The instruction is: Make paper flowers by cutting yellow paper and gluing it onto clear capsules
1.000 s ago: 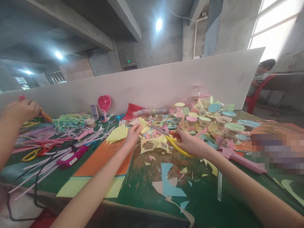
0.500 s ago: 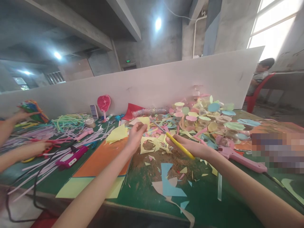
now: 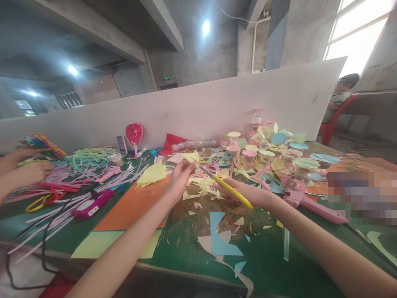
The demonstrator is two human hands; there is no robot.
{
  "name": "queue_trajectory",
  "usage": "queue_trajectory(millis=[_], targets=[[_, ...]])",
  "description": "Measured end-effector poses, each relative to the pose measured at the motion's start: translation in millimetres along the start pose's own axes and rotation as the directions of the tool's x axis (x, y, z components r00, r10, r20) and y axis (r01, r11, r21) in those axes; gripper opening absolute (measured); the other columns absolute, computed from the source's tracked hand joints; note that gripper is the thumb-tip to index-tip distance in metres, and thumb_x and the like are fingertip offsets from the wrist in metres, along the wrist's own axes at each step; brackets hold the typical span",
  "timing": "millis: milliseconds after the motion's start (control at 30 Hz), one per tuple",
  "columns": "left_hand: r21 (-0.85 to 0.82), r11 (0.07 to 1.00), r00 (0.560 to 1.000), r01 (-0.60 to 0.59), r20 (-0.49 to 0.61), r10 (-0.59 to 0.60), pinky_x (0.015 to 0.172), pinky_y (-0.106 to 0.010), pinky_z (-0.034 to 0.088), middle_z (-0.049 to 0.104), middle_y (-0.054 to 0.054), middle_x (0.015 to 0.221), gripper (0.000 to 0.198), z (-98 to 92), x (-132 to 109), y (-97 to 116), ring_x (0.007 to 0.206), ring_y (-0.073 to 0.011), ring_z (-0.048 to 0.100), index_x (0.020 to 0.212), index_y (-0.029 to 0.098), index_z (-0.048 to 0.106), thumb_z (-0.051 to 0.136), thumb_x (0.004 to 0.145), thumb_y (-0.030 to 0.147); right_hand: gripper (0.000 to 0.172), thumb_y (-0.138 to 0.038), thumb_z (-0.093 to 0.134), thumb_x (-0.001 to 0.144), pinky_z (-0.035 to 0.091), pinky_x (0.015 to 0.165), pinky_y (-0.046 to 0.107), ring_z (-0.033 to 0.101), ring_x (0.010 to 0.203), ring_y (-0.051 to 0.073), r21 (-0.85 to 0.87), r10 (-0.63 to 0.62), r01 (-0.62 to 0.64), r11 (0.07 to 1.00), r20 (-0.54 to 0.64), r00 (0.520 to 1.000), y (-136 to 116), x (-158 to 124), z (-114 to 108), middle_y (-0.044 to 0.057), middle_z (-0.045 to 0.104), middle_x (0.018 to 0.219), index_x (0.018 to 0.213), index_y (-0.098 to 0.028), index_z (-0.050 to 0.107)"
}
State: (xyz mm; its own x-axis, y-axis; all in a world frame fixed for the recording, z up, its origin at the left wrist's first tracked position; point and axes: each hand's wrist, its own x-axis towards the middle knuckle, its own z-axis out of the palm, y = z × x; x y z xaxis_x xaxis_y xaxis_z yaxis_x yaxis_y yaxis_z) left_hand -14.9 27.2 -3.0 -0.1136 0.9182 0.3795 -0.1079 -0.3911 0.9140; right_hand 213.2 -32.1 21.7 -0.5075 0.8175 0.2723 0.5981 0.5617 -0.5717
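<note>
Largely cut: pastel paper discs (image 3: 263, 151) heaped, yellow paper (image 3: 190, 157) at the scissors (image 3: 231, 189)

Many pastel paper discs in green, blue, pink and yellow are piled at the back of the bench (image 3: 266, 248), against a white partition (image 3: 186, 107). A yellow offcut (image 3: 198, 191) pierced by rounded holes is spread below the blades, so much of the cutting appears to have been done. Left uncut, as far as can be judged, are an orange card (image 3: 130, 203) and a pale yellow sheet (image 3: 116, 244), both lying nearer the bench edge.

The yellow paper is pinched between the closed fingers of the left hand (image 3: 181, 180), though the exact grip is partly hidden. The right hand (image 3: 238, 193) is closed around the yellow handles of the scissors, whose blades are angled up and to the left, just beside the paper and the left hand. How far the blades are parted cannot be told.

A pink hot glue gun (image 3: 310, 209) lies just right of the right hand. Well to the left, a co-worker's hands (image 3: 26, 174) are held near a bundle of coloured pipe cleaners (image 3: 40, 145), with a magenta device (image 3: 91, 205) lying among paper strips (image 3: 56, 207).
</note>
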Motion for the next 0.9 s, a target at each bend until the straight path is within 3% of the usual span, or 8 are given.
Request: queue_trajectory(millis=[100, 200, 367, 700, 900], targets=[[-0.011, 1.000, 1.000, 0.020, 0.010, -0.020, 0.068, -0.022, 0.043, 0.056, 0.004, 0.064, 0.033, 1.1, -2.6, 0.2, 0.064, -0.0095, 0.052, 0.068, 0.017, 0.059, 0.080, 0.065, 0.042, 0.049, -0.064, 0.051, 0.087, 0.051, 0.071, 0.032, 0.060, 0.077, 0.020, 0.235, 0.054, -0.095, 0.967, 0.176, 0.983, 2.7, 1.1, -0.6, 0.005, 0.062, 0.080, 0.097, -0.019, 0.067], [-0.015, 0.999, 0.999, 0.033, 0.022, -0.032, 0.067, -0.021, 0.043, 0.058, 0.003, 0.065, 0.031, 3.0, -5.8, 2.0, 0.064, -0.0092, 0.052, 0.067, 0.017, 0.059, 0.081, 0.066, 0.040, 0.052, -0.068, 0.055, 0.082, 0.048, 0.072, 0.034, 0.056, 0.075, 0.020, 0.321, 0.113, -0.178, 0.930, 0.212, 0.971, 5.8, 3.0, 1.6, 0.003, 0.058, 0.080, 0.100, -0.020, 0.065], [-0.029, 0.998, 0.999, 0.053, 0.010, -0.052, 0.068, -0.021, 0.043, 0.058, 0.004, 0.064, 0.031, 5.7, -8.6, 5.4, 0.064, -0.0086, 0.053, 0.067, 0.016, 0.060, 0.082, 0.064, 0.039, 0.049, -0.066, 0.055, 0.083, 0.043, 0.063, 0.033, 0.047, 0.066, 0.016, 0.336, 0.132, -0.205, 0.919, 0.226, 0.965, 8.1, 4.7, 5.8, -0.001, 0.050, 0.073, 0.094, -0.019, 0.061], [-0.043, 0.994, 0.995, 0.098, -0.031, -0.100, 0.069, -0.023, 0.045, 0.060, 0.003, 0.062, 0.034, 5.8, -9.1, 7.7, 0.062, -0.0094, 0.056, 0.067, 0.015, 0.063, 0.085, 0.058, 0.040, 0.052, -0.067, 0.056, 0.081, 0.041, 0.062, 0.031, 0.049, 0.069, 0.017, 0.326, 0.165, -0.243, 0.914, 0.249, 0.954, 2.2, 4.3, 2.6, 0.000, 0.055, 0.077, 0.102, -0.020, 0.062], [-0.060, 0.991, 0.992, 0.120, -0.027, -0.122, 0.070, -0.024, 0.047, 0.061, 0.003, 0.062, 0.035, 5.2, -9.0, 8.9, 0.061, -0.0090, 0.055, 0.065, 0.015, 0.064, 0.087, 0.055, 0.040, 0.046, -0.065, 0.056, 0.082, 0.039, 0.061, 0.030, 0.046, 0.065, 0.015, 0.339, 0.147, -0.229, 0.912, 0.252, 0.957, 2.5, 4.7, 3.2, -0.001, 0.052, 0.074, 0.092, -0.020, 0.061]])
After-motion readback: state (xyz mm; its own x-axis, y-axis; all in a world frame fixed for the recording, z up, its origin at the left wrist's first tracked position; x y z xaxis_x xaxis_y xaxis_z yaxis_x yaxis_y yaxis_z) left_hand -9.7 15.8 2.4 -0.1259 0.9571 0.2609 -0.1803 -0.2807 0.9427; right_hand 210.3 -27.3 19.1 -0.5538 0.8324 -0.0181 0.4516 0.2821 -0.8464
